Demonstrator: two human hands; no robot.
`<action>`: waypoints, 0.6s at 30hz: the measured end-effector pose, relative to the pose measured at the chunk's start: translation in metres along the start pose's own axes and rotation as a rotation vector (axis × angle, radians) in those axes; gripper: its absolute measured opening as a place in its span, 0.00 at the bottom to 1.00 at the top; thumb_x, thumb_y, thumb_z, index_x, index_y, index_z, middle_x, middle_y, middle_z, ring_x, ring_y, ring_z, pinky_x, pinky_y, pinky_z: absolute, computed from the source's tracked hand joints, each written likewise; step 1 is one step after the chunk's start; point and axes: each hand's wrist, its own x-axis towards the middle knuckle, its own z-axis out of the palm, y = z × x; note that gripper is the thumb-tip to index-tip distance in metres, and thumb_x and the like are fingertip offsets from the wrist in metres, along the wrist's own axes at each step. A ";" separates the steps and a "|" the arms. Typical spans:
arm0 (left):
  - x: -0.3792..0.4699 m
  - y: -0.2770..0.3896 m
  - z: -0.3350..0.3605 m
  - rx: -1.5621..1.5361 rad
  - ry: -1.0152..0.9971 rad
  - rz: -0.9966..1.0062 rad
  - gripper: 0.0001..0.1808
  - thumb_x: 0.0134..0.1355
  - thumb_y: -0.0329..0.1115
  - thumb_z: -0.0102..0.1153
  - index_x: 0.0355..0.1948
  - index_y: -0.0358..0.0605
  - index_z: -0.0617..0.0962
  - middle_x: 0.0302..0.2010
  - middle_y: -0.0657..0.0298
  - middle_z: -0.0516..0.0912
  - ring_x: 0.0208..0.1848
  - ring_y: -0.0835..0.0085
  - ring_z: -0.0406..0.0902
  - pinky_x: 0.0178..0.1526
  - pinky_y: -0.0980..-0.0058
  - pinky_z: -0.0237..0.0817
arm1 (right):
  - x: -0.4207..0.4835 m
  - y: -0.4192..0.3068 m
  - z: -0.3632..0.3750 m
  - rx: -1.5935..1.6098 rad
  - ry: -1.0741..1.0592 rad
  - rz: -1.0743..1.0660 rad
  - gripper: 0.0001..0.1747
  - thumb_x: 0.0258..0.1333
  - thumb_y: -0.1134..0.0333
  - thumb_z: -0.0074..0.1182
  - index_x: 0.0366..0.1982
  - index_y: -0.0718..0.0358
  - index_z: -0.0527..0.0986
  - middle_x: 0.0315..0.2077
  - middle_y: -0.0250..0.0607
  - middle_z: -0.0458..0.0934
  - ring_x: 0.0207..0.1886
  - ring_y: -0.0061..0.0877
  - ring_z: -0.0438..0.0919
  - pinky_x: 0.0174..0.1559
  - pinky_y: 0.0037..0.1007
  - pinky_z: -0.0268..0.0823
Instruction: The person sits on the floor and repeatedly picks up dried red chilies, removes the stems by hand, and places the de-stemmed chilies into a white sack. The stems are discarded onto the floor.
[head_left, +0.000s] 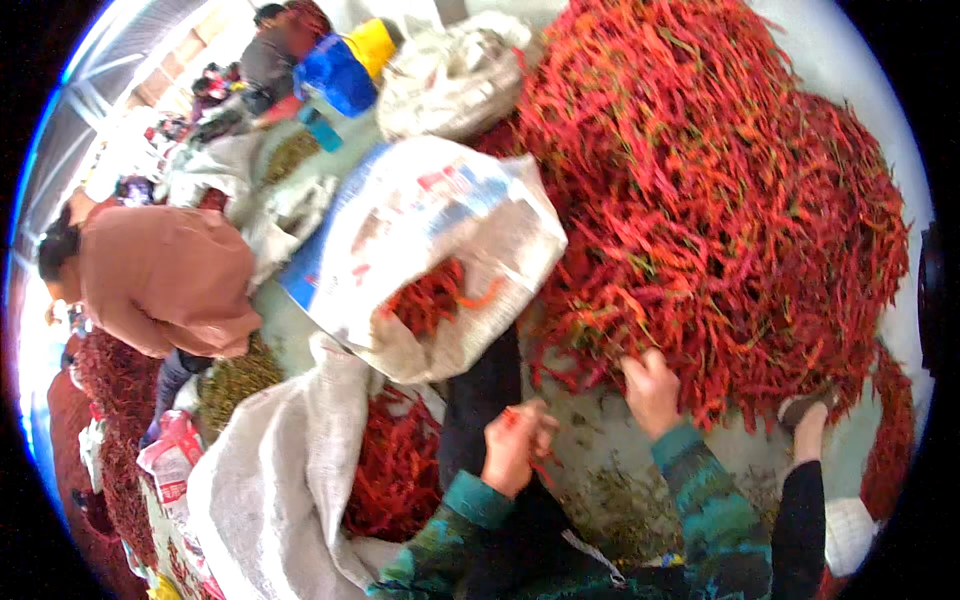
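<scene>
A large heap of red chili peppers (675, 187) rises in front of me and to the right. My right hand (652, 390) touches the near edge of this heap, fingers bent; whether a chili is between them cannot be made out. Over my lap, my left hand (517, 442) is curled around some red chilies, and one pokes out below the fingers. Left of it an open white woven sack (285, 457) holds more red chilies (394, 472). Above that stands another white woven sack (442, 202), its mouth showing chilies inside.
Bits of stem litter the floor (615, 487) between my legs. To the left a person in a brown-pink top (165, 277) bends beside a pile of green stems (236, 379). Farther back are a blue container (334, 75), a crumpled white sack (454, 79) and other people.
</scene>
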 end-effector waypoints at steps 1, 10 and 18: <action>-0.002 -0.005 0.005 -0.015 -0.047 -0.025 0.16 0.66 0.38 0.48 0.46 0.35 0.74 0.33 0.59 0.80 0.20 0.80 0.69 0.21 0.79 0.62 | -0.007 0.004 -0.013 0.037 0.116 -0.060 0.06 0.51 0.75 0.52 0.32 0.60 0.76 0.32 0.46 0.69 0.28 0.41 0.74 0.26 0.39 0.65; -0.037 -0.034 0.068 0.321 -0.362 0.164 0.20 0.68 0.38 0.44 0.56 0.34 0.69 0.42 0.62 0.79 0.41 0.76 0.76 0.43 0.77 0.69 | -0.089 -0.025 -0.120 0.259 0.292 0.231 0.05 0.51 0.79 0.53 0.32 0.70 0.71 0.34 0.48 0.72 0.34 0.37 0.74 0.35 0.34 0.68; -0.067 -0.086 0.095 0.482 -0.766 -0.106 0.17 0.68 0.35 0.46 0.52 0.36 0.72 0.41 0.65 0.78 0.43 0.79 0.73 0.45 0.77 0.67 | -0.123 -0.040 -0.146 0.623 -0.077 0.335 0.05 0.52 0.78 0.53 0.32 0.68 0.75 0.30 0.44 0.76 0.31 0.30 0.76 0.33 0.30 0.69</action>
